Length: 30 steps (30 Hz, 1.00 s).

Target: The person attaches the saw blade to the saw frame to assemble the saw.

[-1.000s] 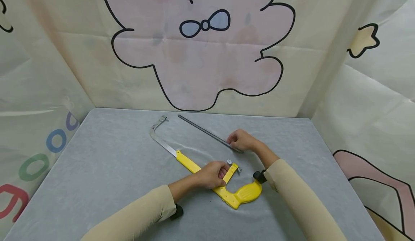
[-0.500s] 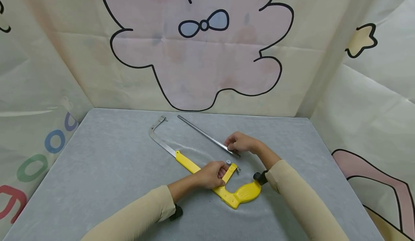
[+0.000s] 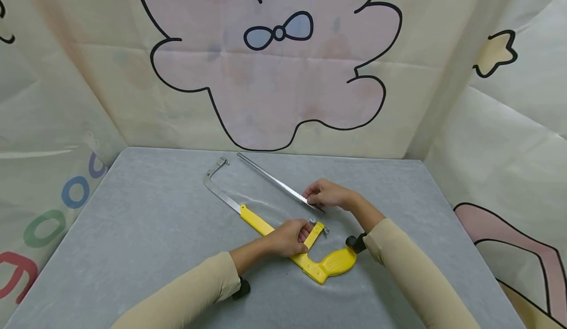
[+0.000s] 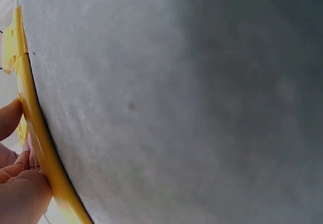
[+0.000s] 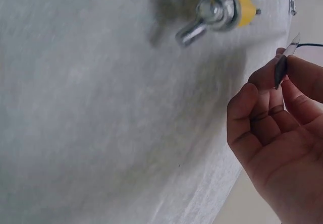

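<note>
A hacksaw frame (image 3: 254,220) lies slantwise on the grey tabletop, its yellow handle (image 3: 338,263) near and its bare metal arm (image 3: 221,194) far. My left hand (image 3: 285,239) grips the yellow bar beside the short upright; the left wrist view shows fingers (image 4: 20,196) against that bar. Farther back, my right hand (image 3: 329,194) pinches the near end of a thin hacksaw blade (image 3: 271,177), roughly parallel to the frame and apart from it. In the right wrist view the blade's end (image 5: 280,72) shows between thumb and index finger. A wing nut (image 5: 208,12) sits on the frame's upright.
The grey cloth-covered table (image 3: 146,221) meets a printed fabric backdrop (image 3: 283,98) at its back edge. Fabric sides (image 3: 514,137) stand to the left and right. Dark wrist straps (image 3: 356,242) show at both sleeves.
My right hand has shifted a little left with the blade and turned it, so its bright toothed face now shows. The left hand and the hacksaw frame have stayed in place.
</note>
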Each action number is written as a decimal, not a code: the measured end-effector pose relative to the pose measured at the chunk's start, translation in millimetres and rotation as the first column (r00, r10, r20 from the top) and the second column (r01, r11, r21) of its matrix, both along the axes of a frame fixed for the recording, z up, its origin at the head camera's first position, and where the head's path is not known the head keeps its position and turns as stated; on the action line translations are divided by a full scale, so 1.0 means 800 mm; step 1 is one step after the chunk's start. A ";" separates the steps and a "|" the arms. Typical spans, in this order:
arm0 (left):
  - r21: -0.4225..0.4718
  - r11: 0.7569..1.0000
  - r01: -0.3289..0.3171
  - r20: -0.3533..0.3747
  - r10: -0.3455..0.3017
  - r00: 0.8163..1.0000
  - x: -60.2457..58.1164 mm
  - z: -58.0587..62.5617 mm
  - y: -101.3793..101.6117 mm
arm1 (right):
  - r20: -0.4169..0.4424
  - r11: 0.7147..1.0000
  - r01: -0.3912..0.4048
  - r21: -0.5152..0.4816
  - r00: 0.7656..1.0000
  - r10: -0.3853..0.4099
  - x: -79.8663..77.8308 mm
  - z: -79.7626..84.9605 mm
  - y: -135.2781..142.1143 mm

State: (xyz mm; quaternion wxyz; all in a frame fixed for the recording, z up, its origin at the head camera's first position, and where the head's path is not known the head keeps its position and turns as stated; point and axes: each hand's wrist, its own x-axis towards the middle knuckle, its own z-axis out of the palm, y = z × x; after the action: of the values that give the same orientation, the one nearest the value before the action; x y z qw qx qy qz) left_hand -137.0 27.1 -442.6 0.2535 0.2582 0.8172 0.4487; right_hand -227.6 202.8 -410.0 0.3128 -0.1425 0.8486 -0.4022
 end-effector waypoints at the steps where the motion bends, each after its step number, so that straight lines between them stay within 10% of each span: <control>1: 0.000 1.000 0.002 -0.004 -0.002 1.000 0.000 0.000 0.000 | 0.000 1.000 -0.003 -0.002 1.000 0.003 0.000 0.000 -0.002; 30: -0.011 1.000 0.025 -0.019 -0.025 0.999 -0.004 -0.002 -0.001 | 0.013 0.997 -0.073 -0.030 0.997 0.073 0.002 0.000 -0.031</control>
State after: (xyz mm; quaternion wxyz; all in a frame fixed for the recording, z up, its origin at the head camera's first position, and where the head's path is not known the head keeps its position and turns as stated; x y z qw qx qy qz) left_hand -140.1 26.3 -444.4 0.2525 0.2715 0.8186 0.4386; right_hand -225.7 177.6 -410.2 0.3310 -0.1753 0.8347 -0.4038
